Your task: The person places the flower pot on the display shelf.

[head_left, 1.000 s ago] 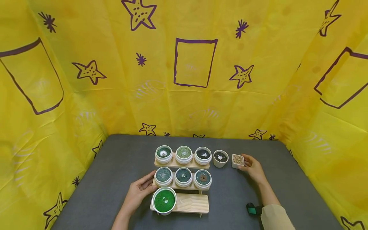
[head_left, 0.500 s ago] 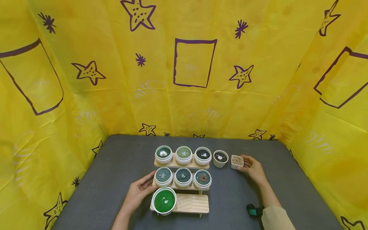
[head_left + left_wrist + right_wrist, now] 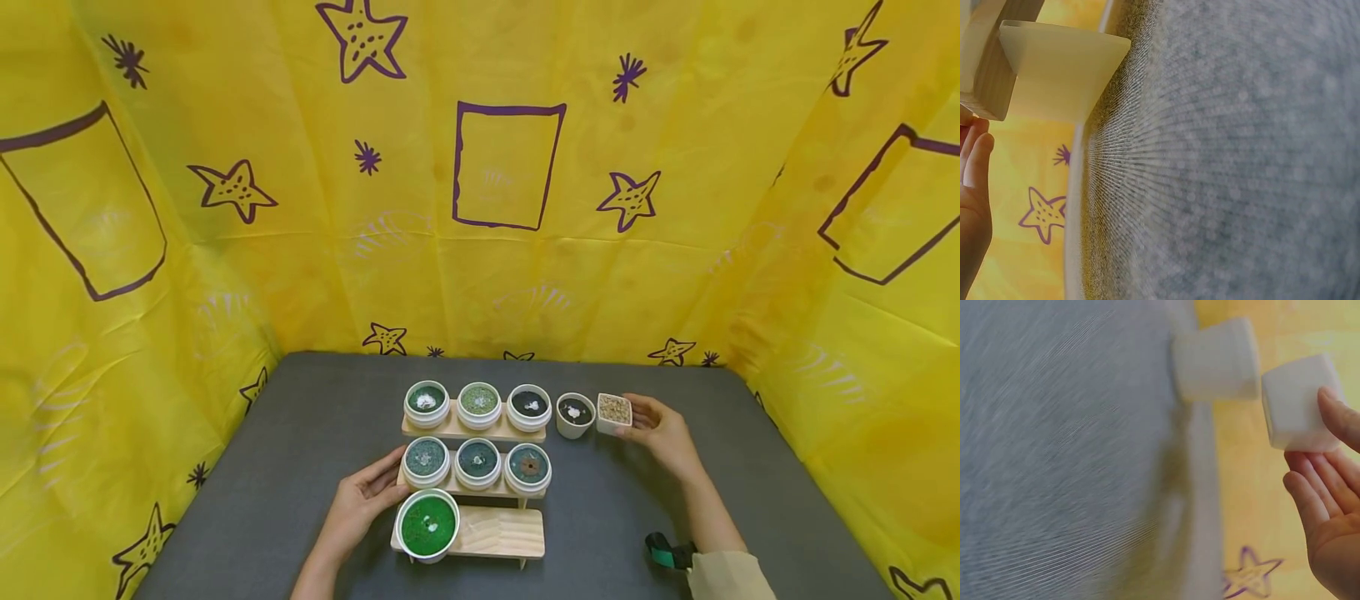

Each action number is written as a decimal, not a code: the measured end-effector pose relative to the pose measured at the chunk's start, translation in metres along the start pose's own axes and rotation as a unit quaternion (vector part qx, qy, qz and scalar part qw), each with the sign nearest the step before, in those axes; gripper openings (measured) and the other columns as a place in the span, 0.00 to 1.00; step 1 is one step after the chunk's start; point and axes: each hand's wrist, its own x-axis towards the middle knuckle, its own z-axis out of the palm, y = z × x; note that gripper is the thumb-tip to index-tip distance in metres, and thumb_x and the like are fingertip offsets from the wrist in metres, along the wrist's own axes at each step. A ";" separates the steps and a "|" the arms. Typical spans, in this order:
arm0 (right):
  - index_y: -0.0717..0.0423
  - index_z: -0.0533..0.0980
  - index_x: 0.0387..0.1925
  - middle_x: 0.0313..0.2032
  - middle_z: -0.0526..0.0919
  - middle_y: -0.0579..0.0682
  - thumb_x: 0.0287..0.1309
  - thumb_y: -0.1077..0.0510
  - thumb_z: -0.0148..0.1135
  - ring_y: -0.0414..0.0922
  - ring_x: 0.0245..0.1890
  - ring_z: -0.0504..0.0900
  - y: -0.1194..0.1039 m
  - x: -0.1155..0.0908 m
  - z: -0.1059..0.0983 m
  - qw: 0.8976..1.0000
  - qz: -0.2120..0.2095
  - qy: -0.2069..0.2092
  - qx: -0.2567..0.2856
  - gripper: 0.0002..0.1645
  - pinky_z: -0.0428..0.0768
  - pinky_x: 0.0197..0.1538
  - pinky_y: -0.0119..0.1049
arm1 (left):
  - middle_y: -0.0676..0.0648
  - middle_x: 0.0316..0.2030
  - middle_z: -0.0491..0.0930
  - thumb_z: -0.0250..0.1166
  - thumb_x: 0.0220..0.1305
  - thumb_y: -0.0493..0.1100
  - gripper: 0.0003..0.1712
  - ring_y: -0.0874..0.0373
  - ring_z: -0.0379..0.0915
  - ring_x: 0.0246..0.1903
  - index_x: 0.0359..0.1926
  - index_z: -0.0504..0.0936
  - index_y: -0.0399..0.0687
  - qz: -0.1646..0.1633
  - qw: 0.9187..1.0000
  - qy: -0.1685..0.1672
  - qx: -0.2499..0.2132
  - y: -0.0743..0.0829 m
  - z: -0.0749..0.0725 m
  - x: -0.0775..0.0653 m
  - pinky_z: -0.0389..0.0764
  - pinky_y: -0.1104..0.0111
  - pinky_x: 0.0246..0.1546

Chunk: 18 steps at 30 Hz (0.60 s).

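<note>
My right hand pinches a small square white pot, filled with something beige and grainy, between thumb and fingers. In the right wrist view this pot is held tilted, clear of the grey table, close beside a round white pot. That round pot has a dark top with a white speck. My left hand touches the left end of a wooden stand's middle shelf, fingers fairly straight. In the left wrist view its fingertips lie right at the wooden board.
Back shelf and middle shelf carry several round white pots with green, bluish and dark tops. A larger bright green pot sits at the left of the front shelf. A black device is by the right wrist. Yellow cloth surrounds the table.
My right hand has lifted the square pot slightly and moved it left, nearer the round dark-topped pot. The left hand has stayed at the stand.
</note>
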 end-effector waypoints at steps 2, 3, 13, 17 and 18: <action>0.68 0.69 0.64 0.60 0.76 0.71 0.50 0.62 0.76 0.21 0.44 0.79 -0.012 -0.003 -0.001 1.000 -0.002 -0.004 0.006 0.41 0.79 0.48 0.15 | 0.72 0.54 0.78 0.66 0.62 0.31 0.34 0.76 0.76 0.54 0.67 0.66 0.26 -0.002 1.000 0.001 0.001 0.000 0.000 0.000 0.80 0.82 0.51; 0.67 0.69 0.65 0.60 0.76 0.71 0.50 0.61 0.76 0.21 0.44 0.79 -0.018 -0.004 -0.001 1.000 -0.003 -0.004 0.008 0.41 0.79 0.48 0.15 | 0.72 0.54 0.78 0.66 0.62 0.31 0.34 0.76 0.76 0.54 0.67 0.66 0.26 -0.003 1.000 0.002 0.001 0.000 0.000 0.000 0.80 0.82 0.51; 0.62 0.70 0.66 0.61 0.76 0.67 0.51 0.59 0.75 0.24 0.47 0.81 -0.069 -0.018 -0.004 0.999 -0.034 -0.014 0.025 0.41 0.81 0.50 0.18 | 0.73 0.54 0.78 0.66 0.62 0.31 0.34 0.76 0.76 0.54 0.67 0.66 0.26 -0.008 1.000 0.003 0.003 0.001 0.000 0.000 0.80 0.82 0.51; 0.61 0.71 0.65 0.57 0.80 0.55 0.50 0.58 0.76 0.26 0.47 0.82 -0.089 -0.026 -0.001 0.998 -0.045 -0.022 0.033 0.40 0.82 0.50 0.20 | 0.72 0.54 0.78 0.65 0.63 0.31 0.34 0.76 0.76 0.54 0.67 0.66 0.25 -0.002 1.000 -0.001 0.003 0.001 0.000 0.000 0.79 0.82 0.51; 0.61 0.72 0.64 0.55 0.81 0.50 0.50 0.58 0.76 0.27 0.47 0.83 -0.094 -0.029 0.000 0.998 -0.048 -0.024 0.036 0.40 0.82 0.49 0.20 | 0.72 0.54 0.78 0.65 0.63 0.31 0.33 0.76 0.76 0.54 0.67 0.66 0.25 -0.001 1.000 -0.002 0.004 0.001 0.000 0.000 0.79 0.82 0.51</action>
